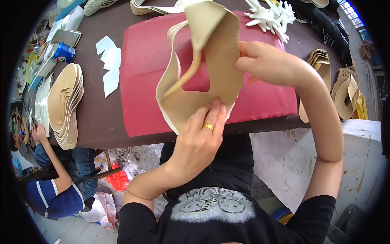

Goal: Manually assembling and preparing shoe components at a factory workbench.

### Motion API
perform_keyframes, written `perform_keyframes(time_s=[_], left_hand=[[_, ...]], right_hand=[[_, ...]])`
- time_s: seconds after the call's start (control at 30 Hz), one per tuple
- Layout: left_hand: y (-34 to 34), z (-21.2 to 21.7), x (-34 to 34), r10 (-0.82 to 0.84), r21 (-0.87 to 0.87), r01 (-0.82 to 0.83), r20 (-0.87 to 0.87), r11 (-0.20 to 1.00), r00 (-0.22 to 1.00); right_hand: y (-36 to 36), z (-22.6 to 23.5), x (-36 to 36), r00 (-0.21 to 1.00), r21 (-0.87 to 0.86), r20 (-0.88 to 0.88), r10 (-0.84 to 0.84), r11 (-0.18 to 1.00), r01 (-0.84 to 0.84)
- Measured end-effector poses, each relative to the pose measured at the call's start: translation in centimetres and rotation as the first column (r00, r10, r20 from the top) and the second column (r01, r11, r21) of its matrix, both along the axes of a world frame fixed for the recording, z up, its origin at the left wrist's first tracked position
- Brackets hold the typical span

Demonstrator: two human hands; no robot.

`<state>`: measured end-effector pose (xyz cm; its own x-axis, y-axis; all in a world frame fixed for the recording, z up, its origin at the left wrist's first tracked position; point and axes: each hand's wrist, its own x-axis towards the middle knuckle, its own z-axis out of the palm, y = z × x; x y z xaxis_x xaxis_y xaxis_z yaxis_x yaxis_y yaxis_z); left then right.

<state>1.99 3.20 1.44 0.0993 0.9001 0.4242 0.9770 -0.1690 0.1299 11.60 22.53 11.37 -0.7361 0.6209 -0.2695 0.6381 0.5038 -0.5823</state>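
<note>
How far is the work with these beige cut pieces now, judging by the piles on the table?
Done: cannot tell; a beige stack lies at the table's left and more piles at its right, but none shows as finished. In hand: the left hand and right hand hold one beige piece over the red mat. Left: cannot tell.
</note>
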Motion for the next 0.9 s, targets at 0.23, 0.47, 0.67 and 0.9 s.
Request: perform_keyframes(time_s=[0.23,0.47,0.67,0.9], left_hand=[[-2.1,0.8,-3.2,-0.099,-0.079,0.096,-0.033,0.992,0.995],[-2.8,0.2,-2.5,-0.017,-0.093,0.029,0.133,0.995,0.991],[0.3,0.9,-1.2,0.127,-0.154,-0.112,0.088,0.982,0.988],[1.4,-0.5,-0.2,0.18,-0.014,-0.18,-0.008,0.984,0.984]], right_hand=[[-0.2,-1.7,0.4,1.0,-0.023,-0.001,0.017,1.0,-0.017],[-1.2,-5.6,1.1,0.959,0.103,-0.283,-0.031,0.993,0.062],[-1.6,-5.0,0.6,0.952,0.113,-0.3,-0.067,0.988,0.106],[-1.1,-5.6,0.1,0.934,0.369,-0.351,0.068,0.927,0.071]])
